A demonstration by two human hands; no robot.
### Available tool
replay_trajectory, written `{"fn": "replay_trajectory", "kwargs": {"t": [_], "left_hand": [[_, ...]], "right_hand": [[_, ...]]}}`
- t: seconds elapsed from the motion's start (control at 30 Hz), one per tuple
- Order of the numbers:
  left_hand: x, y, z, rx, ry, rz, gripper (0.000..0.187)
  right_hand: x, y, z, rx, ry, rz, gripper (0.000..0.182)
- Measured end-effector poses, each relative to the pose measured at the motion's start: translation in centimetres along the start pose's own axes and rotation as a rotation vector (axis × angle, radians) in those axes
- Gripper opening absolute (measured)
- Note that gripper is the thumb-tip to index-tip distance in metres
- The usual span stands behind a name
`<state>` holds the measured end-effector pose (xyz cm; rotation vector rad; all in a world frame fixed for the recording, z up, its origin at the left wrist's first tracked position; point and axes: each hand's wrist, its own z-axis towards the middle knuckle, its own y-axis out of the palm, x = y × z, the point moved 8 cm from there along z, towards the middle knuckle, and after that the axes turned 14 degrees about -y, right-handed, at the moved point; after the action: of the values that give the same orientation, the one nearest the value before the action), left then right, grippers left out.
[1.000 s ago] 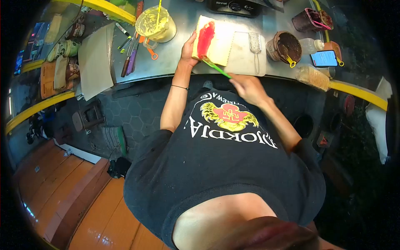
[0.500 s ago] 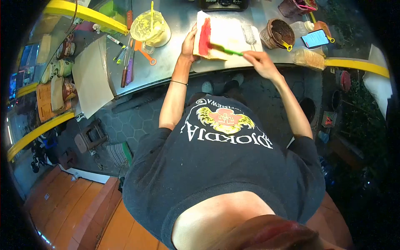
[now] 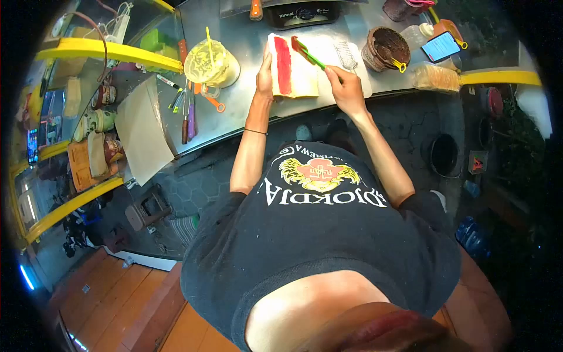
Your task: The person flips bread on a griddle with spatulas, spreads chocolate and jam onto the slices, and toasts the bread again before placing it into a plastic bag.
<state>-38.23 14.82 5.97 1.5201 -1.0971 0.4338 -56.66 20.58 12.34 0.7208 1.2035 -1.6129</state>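
A slab of bread lies on a white board on the steel counter, with a band of red spread along its left side. My left hand presses against the bread's left edge. My right hand grips a green-handled spreader whose red-smeared tip rests over the bread's far end.
A tub of yellow spread with a stick stands left of the bread. Knives and an orange tool lie near it. A brown tub, a phone and a bagged loaf sit to the right. A stove is behind.
The spreader has moved from the bread's near end up to its far end, and my right hand has come in closer to the bread. The red band looks narrower and more even.
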Motion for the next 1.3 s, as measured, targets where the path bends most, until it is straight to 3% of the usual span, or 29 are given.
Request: {"fn": "replay_trajectory", "kwargs": {"t": [0.03,0.1,0.13,0.17,0.23,0.27,0.3,0.37,0.5,0.57,0.63,0.7,0.73,0.8,0.9,0.97,1.03,1.07,1.1,1.17,1.2,1.23,1.3], "left_hand": [[-0.6,-0.1,0.2,-0.083,-0.013,-0.155,0.053],[-1.2,0.0,1.0,-0.104,-0.002,-0.075,0.053],[-1.3,-0.2,1.2,-0.073,-0.008,-0.059,0.053],[-1.2,-0.6,1.2,-0.036,-0.013,-0.041,0.054],[-2.0,-2.7,1.5,0.007,-0.044,-0.092,0.052],[-2.9,-3.6,1.4,-0.050,-0.113,-0.218,0.050],[-3.7,-3.8,1.3,-0.112,-0.191,-0.340,0.049],[-2.7,-2.6,0.2,-0.108,-0.138,-0.407,0.048],[-3.7,-3.4,-0.2,-0.079,-0.153,-0.453,0.046],[-4.2,-4.4,0.0,-0.057,-0.176,-0.468,0.044],[-4.7,-5.4,0.1,-0.077,-0.163,-0.452,0.044],[-4.9,-5.8,-0.1,-0.024,-0.180,-0.449,0.045],[-4.6,-5.1,-0.4,-0.063,-0.170,-0.498,0.045],[-4.6,-3.9,-0.4,-0.155,-0.194,-0.634,0.045],[-5.0,-4.3,0.3,-0.082,-0.227,-0.562,0.045],[-5.1,-5.0,0.4,-0.037,-0.218,-0.480,0.045],[-4.3,-4.2,0.0,-0.045,-0.167,-0.466,0.045],[-3.9,-3.4,-0.6,-0.061,-0.157,-0.422,0.045],[-3.8,-3.0,-0.7,-0.072,-0.170,-0.414,0.045],[-3.6,-2.6,-1.0,-0.093,-0.192,-0.417,0.043],[-3.4,-2.0,-1.0,-0.087,-0.179,-0.416,0.045],[-3.6,-2.4,-0.8,-0.090,-0.177,-0.410,0.045],[-4.7,-3.8,0.0,-0.071,-0.217,-0.452,0.047]], "right_hand": [[0.4,0.0,0.4,0.005,0.015,-0.007,0.022],[-0.2,2.7,0.0,-0.180,-0.062,-0.092,0.020],[-1.9,3.6,-0.9,-0.305,-0.238,-0.196,0.019],[-2.4,3.7,-2.1,-0.396,-0.234,-0.234,0.020],[-3.1,0.8,-2.9,-0.343,-0.178,-0.199,0.017],[-2.1,-0.6,-2.9,-0.205,-0.257,-0.151,0.018],[-2.3,-1.5,-1.6,-0.277,-0.138,-0.153,0.019],[-0.1,-1.7,0.6,-0.101,-0.239,-0.113,0.021],[3.0,2.4,2.4,-0.381,-0.423,-0.170,0.025],[0.4,2.7,-0.2,-0.712,-0.394,-0.092,0.025],[-0.8,1.8,-2.9,-0.821,-0.383,-0.137,0.026],[-0.4,0.0,-3.1,-0.619,-0.342,-0.026,0.025],[-0.3,0.3,-3.2,-0.619,-0.337,-0.030,0.025],[0.0,-0.7,-2.4,-0.336,-0.301,-0.171,0.025],[-1.2,2.5,-6.8,-0.602,-0.421,-0.269,0.024],[-1.4,1.7,-7.5,-0.625,-0.404,-0.240,0.023],[-2.4,-1.8,-5.1,-0.155,-0.573,-0.091,0.022],[-0.4,-2.0,-4.0,-0.279,-0.266,-0.189,0.023],[0.5,-2.0,-2.5,-0.170,-0.268,-0.200,0.024],[2.0,-0.2,-1.2,-0.161,-0.315,-0.178,0.025],[2.9,1.5,-2.3,-0.338,-0.236,-0.140,0.026],[0.7,2.4,-3.6,-0.555,-0.402,-0.300,0.025],[-0.1,2.4,-7.0,-0.591,-0.482,-0.172,0.024]]}}
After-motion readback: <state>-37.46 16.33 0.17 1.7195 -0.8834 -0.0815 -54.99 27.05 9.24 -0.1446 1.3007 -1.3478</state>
